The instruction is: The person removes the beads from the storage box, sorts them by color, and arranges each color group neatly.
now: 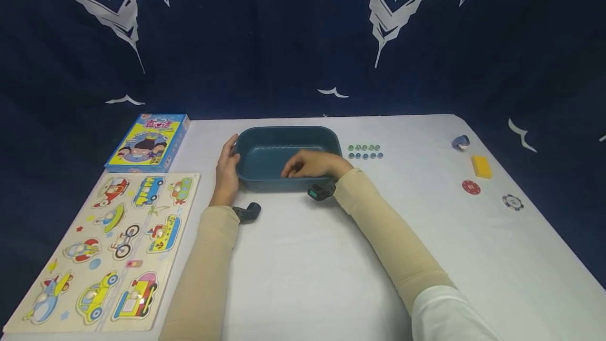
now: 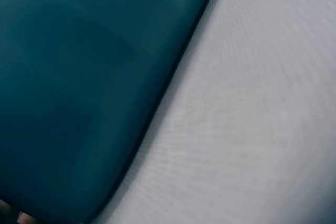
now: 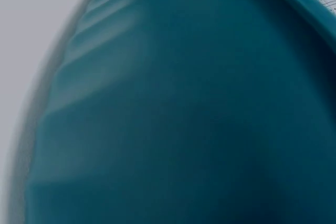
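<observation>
White table (image 1: 303, 257): far edge just behind teal bin (image 1: 267, 162), which sits approx ctr; wide stretch of room in front. Rows of small beads (image 1: 364, 152) just beside bin's R end; puzzle board (image 1: 163, 264) off L. Bin's mouth up, long axis L–R. L hand (image 1: 227, 172) at bin's L end, fingers fairly straight. R hand (image 1: 312, 164) over near rim, fingers bent; can't tell if gripping.
</observation>
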Demonstrator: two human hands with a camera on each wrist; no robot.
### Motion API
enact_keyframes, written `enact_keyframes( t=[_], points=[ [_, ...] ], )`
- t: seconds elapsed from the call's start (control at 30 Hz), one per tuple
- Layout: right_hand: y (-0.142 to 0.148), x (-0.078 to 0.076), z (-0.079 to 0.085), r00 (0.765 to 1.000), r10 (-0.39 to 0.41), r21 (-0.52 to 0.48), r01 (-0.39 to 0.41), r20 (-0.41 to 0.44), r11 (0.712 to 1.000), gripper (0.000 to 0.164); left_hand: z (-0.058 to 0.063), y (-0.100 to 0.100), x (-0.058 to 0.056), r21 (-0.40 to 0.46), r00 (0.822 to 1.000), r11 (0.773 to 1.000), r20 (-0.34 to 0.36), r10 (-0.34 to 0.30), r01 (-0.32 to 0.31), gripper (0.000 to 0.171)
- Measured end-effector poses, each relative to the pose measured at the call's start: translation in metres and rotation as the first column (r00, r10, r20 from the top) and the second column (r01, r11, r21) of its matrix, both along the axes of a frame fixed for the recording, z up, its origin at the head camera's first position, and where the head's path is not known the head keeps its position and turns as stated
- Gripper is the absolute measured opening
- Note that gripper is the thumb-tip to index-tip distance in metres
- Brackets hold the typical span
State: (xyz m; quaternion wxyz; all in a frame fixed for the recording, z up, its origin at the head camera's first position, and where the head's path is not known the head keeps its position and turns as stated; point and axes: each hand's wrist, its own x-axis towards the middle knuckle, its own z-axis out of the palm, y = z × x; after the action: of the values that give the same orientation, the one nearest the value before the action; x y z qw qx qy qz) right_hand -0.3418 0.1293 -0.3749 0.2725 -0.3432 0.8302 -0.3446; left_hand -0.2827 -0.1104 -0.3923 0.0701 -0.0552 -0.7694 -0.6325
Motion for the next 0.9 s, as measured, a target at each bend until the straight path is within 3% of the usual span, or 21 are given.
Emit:
enact_keyframes(
  t=[0.1, 0.33, 0.43, 0.73, 0.9],
  points=[
    [-0.002, -0.001, -0.001, 1.0, 0.031, 0.036, -0.031, 0.007, 0.999, 0.027, -0.001, 0.0, -0.001, -0.005, 1.0, 1.0, 0.0, 0.002, -0.002, 0.06],
    [-0.004, -0.003, 0.0, 0.998, 0.066, 0.109, -0.065, -0.011, 0.992, 0.034, -0.035, -0.007, -0.028, 0.016, 1.0, 1.0, -0.02, 0.006, -0.005, 0.061],
    [-0.004, -0.004, 0.0, 0.998, 0.06, 0.118, -0.059, -0.005, 0.991, 0.034, -0.041, -0.008, -0.031, 0.02, 0.999, 1.0, -0.03, 0.011, -0.011, 0.06],
    [-0.004, -0.005, -0.002, 0.999, 0.043, 0.087, -0.044, 0.019, 0.995, 0.027, -0.044, -0.007, -0.032, 0.012, 0.999, 1.0, -0.045, 0.022, -0.022, 0.06],
    [-0.003, -0.005, -0.003, 0.996, -0.015, -0.023, 0.017, 0.093, 1.0, 0.022, -0.044, -0.009, -0.032, -0.009, 0.999, 1.0, -0.044, 0.02, -0.02, 0.06]
  ],
)
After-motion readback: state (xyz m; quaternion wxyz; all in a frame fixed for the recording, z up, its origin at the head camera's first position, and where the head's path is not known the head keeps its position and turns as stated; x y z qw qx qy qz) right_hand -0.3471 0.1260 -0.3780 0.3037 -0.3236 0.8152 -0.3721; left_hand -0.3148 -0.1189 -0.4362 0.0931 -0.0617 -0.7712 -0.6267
